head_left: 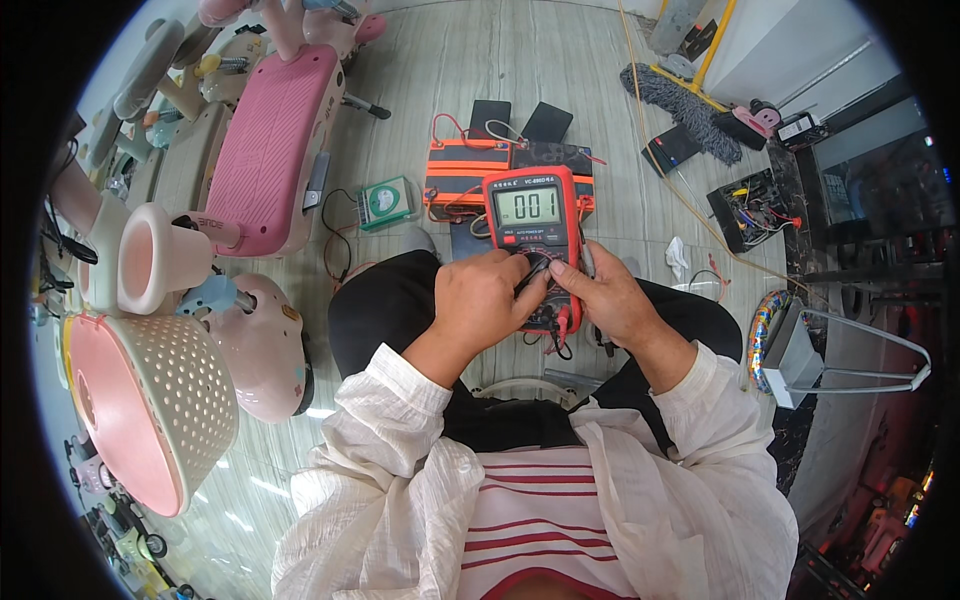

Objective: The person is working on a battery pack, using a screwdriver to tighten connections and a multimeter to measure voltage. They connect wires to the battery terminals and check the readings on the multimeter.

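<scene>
A red and dark grey digital multimeter is held upright over my lap, its screen lit with digits. My right hand grips its right edge, the thumb lying on its front near the dial. A slim test probe runs along that edge beside my right fingers. My left hand is closed at the meter's middle, thumb and forefinger around the black dial, which they partly hide. Red and black lead plugs sit at the meter's lower end. Behind it lie orange-and-black battery packs with red and white wires.
A green-and-white box lies on the floor left of the packs. Pink ride-on scooters and a perforated basket crowd the left. At right are a grey mop, an opened black case with wires and a metal-framed stand.
</scene>
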`<act>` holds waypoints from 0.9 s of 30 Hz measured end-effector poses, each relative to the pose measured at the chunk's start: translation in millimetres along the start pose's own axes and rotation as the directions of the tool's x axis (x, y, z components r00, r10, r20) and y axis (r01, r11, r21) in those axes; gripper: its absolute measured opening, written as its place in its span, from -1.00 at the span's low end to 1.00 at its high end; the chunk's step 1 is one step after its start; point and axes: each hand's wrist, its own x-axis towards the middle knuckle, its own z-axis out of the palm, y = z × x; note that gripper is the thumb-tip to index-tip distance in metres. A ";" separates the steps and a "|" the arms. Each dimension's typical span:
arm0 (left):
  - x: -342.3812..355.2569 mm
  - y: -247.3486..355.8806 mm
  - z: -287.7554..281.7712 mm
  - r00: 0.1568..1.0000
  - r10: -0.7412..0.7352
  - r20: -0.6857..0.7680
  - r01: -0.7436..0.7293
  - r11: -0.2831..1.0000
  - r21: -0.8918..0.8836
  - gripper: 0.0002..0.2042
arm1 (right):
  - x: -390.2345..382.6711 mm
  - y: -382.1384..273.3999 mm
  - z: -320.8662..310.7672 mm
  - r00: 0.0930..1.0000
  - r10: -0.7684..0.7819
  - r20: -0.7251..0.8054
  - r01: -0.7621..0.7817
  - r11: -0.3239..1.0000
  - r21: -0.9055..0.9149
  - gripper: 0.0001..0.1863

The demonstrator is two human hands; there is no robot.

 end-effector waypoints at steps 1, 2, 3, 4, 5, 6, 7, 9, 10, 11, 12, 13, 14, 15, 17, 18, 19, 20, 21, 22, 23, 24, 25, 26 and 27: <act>0.2 0.3 0.1 1.000 0.004 -0.008 -0.004 1.000 -0.007 -0.77 | 0.3 1.2 -0.4 1.000 -0.006 -0.003 0.006 1.000 -0.014 -0.68; 0.3 0.6 0.0 1.000 0.007 -0.016 -0.007 1.000 -0.013 -0.77 | 0.6 2.4 -0.9 1.000 -0.012 -0.005 0.012 1.000 -0.028 -0.67; 0.3 0.8 0.1 1.000 0.006 -0.014 -0.006 1.000 -0.014 -0.77 | 0.8 3.5 -1.5 1.000 -0.010 -0.002 0.010 1.000 -0.029 -0.66; 0.3 1.0 0.0 1.000 0.004 -0.013 -0.004 1.000 -0.014 -0.77 | 1.0 4.5 -2.3 1.000 -0.008 0.000 0.008 0.999 -0.031 -0.65; 0.2 1.2 -0.1 1.000 0.003 -0.011 -0.003 1.000 -0.014 -0.77 | 1.2 5.2 -2.8 1.000 -0.006 0.003 0.007 0.999 -0.032 -0.63; 0.1 1.2 0.0 1.000 0.003 -0.007 -0.003 1.000 -0.008 -0.77 | 1.2 5.8 -3.2 1.000 -0.008 0.003 0.008 0.999 -0.036 -0.63; -0.1 1.1 0.0 1.000 0.003 -0.002 -0.003 1.000 -0.002 -0.78 | 1.0 6.3 -3.4 1.000 -0.009 0.003 0.010 0.999 -0.041 -0.62; -0.4 0.8 0.2 1.000 0.004 0.004 -0.004 1.000 0.004 -0.78 | 1.0 6.5 -3.3 1.000 -0.012 0.005 0.012 0.999 -0.046 -0.61; -0.6 0.5 0.5 1.000 0.004 0.007 -0.004 1.000 0.004 -0.78 | 1.2 6.5 -2.8 1.000 -0.013 0.007 0.013 0.999 -0.046 -0.61; -0.8 0.3 0.6 1.000 0.004 0.009 -0.004 1.000 0.004 -0.78 | 1.3 6.5 -2.5 1.000 -0.014 0.009 0.014 0.999 -0.046 -0.61; -0.8 0.4 0.6 1.000 0.005 0.009 -0.005 1.000 0.006 -0.78 | 1.2 6.4 -2.4 1.000 -0.014 0.013 0.014 0.999 -0.045 -0.60; -0.9 0.4 0.6 1.000 0.005 0.008 -0.005 1.000 0.007 -0.78 | 1.0 6.1 -2.3 1.000 -0.014 0.016 0.015 0.999 -0.043 -0.60; -1.1 0.4 0.7 1.000 0.005 0.007 -0.005 1.000 0.008 -0.78 | 0.7 5.8 -2.2 1.000 -0.014 0.020 0.015 0.999 -0.041 -0.60; -1.1 0.5 0.7 1.000 0.005 0.010 -0.005 1.000 0.002 -0.78 | 0.6 5.3 -2.0 1.000 -0.012 0.017 0.013 0.999 -0.034 -0.59; -1.2 0.4 0.9 1.000 0.004 0.015 -0.003 1.000 -0.011 -0.77 | 0.4 4.7 -1.8 1.000 -0.008 0.012 0.008 1.000 -0.021 -0.59; -0.6 0.5 0.0 1.000 -0.019 0.012 0.020 1.000 -0.020 -0.74 | 0.8 4.8 -3.3 1.000 -0.014 -0.008 0.014 0.999 -0.038 -0.58; 1.2 0.3 -1.8 0.999 -0.042 0.008 0.043 0.999 -0.030 -0.72 | 2.3 4.8 -6.9 0.999 -0.021 -0.028 0.020 0.998 -0.055 -0.58; 3.5 -0.4 -3.8 0.998 -0.065 0.006 0.065 0.997 -0.041 -0.69 | 3.8 3.9 -10.9 0.998 -0.028 -0.048 0.025 0.997 -0.073 -0.58; 6.5 -4.0 -5.4 0.988 -0.143 -0.054 0.137 0.985 -0.109 -0.66 | 4.4 -0.8 -14.5 0.995 -0.051 -0.083 0.049 0.998 -0.035 -0.57; 9.6 -11.2 -10.4 0.968 -0.227 -0.108 0.207 0.963 -0.173 -0.63 | 4.4 -10.3 -15.8 0.991 -0.071 -0.113 0.073 0.997 0.007 -0.57; 12.5 -19.0 -17.1 0.937 -0.312 -0.156 0.270 0.932 -0.240 -0.60 | 3.7 -22.2 -17.6 0.986 -0.090 -0.143 0.098 0.994 0.048 -0.57; 15.7 -25.6 -29.0 0.893 -0.418 -0.165 0.350 0.878 -0.327 -0.56 | 0.5 -38.6 -21.6 0.959 -0.088 -0.271 0.059 0.992 -0.111 -0.57; 19.3 -33.9 -39.1 0.842 -0.515 -0.160 0.415 0.808 -0.419 -0.51 | 2.9 -42.4 -36.4 0.941 -0.193 -0.280 0.182 0.981 -0.065 -0.57; 20.0 -50.4 -45.0 0.808 -0.574 -0.133 0.432 0.731 -0.528 -0.49 | 0.4 -51.3 -49.5 0.897 -0.290 -0.334 0.282 0.957 -0.072 -0.56; 20.2 -65.6 -54.0 0.771 -0.628 -0.106 0.442 0.648 -0.620 -0.47 | 0.5 -60.2 -65.8 0.837 -0.384 -0.389 0.335 0.923 -0.191 -0.56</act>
